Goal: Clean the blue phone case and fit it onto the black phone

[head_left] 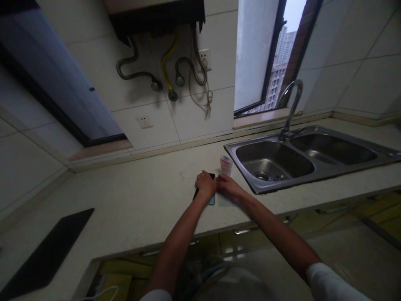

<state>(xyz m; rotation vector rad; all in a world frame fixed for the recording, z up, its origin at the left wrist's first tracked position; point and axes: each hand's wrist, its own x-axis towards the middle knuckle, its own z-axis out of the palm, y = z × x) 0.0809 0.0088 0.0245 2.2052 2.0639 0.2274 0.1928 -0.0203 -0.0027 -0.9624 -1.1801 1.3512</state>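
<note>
Head view: left hand [205,184] cupped over a thin, light, probably slippery black smartphone [196,193] just left of the stainless double sink [247,141], best taken by its edges; right hand [228,186] against its side, both grips unclear.

Your work surface: pale stone kitchen countertop [125,200], running along tiled wall, w/ faint marks nr ctr. Far L, on top: flat black panel [46,251], poss. induction hob, its edge angled to counter front. R: stainless double-bowl sink [282,182] set into counter, rim flush-looking. Ctr, just L of sink: black smartphone [196,193], mostly hidden from your view, w/ pale-blue flat item [211,200] showing at its lower edge. Just R of these: white paper sheet [225,200], lying flat. Beyond, nr sink rim: small white-and-pink tube [226,165], standing or propped, exact contact w/ rim unclear.
</note>
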